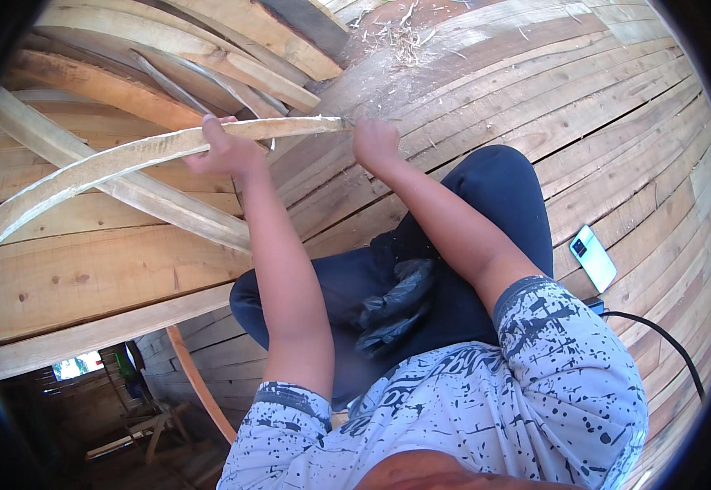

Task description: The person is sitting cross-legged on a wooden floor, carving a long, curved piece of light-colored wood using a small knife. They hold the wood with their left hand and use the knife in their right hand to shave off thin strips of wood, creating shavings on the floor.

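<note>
At the far left we saw the low end of a long curved wooden strip, which arched up over a straight pale beam and some wide planks, then ran on toward the middle of the view. Above its left part we found rough timber lying in a loose pile, and in the lower left corner, beyond the planks, a bright opening in a dark space. Further right, we saw the left hand wrapped firmly around the strip, right of its middle, with the thumb over the upper edge and the fingers going underneath, leaving no gap that we could make out. Just beyond the strip's right end, we saw the right hand curled into a tight fist; we could not tell whether it gripped the wood itself or a small tool. Above that hand we noticed pale shavings scattered over the floorboards. Below the hands, a crumpled dark cloth or glove lay on the dark trousers. Large dark lettering crossed the chest of the speckled shirt, slanted and broken by folds. To the right, we saw a pale phone on the boards, any marking on it too small to make out, and a black cable curving away below it.
</note>
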Demonstrator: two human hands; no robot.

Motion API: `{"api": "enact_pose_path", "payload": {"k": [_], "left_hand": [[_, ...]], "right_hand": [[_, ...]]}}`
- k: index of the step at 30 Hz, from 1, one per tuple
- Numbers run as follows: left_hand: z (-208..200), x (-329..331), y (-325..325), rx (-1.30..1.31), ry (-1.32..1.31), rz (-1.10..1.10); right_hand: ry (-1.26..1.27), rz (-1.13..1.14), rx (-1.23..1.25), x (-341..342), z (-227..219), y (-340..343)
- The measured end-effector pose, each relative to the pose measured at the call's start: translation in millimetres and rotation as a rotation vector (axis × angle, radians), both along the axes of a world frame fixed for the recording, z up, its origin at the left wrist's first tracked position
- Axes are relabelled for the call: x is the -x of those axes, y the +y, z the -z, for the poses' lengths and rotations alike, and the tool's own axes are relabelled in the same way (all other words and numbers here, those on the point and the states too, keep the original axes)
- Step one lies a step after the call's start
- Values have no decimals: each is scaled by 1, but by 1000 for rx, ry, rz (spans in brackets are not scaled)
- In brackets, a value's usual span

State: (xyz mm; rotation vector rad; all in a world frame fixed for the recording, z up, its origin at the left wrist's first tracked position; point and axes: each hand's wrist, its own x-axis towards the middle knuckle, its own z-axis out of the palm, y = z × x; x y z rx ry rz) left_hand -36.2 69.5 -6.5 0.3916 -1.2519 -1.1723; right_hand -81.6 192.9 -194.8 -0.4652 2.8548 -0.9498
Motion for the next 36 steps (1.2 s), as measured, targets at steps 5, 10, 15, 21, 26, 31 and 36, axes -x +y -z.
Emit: {"api": "enact_pose_path", "payload": {"k": [5, 10, 15, 21, 26, 31, 36], "left_hand": [[4, -3, 1, 65, -8, 43], [6, -2, -12, 0, 27, 29], [3, -10, -13, 1, -16, 16], [-2, 0, -6, -89, 60, -35], [3, -4, -17, -35, -16, 36], [-2, 0, -4, 2, -19, 28], [-4, 2, 1, 21, -4, 61]], "right_hand": [[78, -5, -57, 11, -12, 8], [112, 45, 144, 21, -42, 20], [-102, -164, 295, -5, -49, 11], [-307, -174, 86, 4, -10, 12], [-313, -174, 198, -3, -24, 15], [-266, -139, 304, -10, -42, 8], [-346, -122, 310, -13, -50, 9]]}}
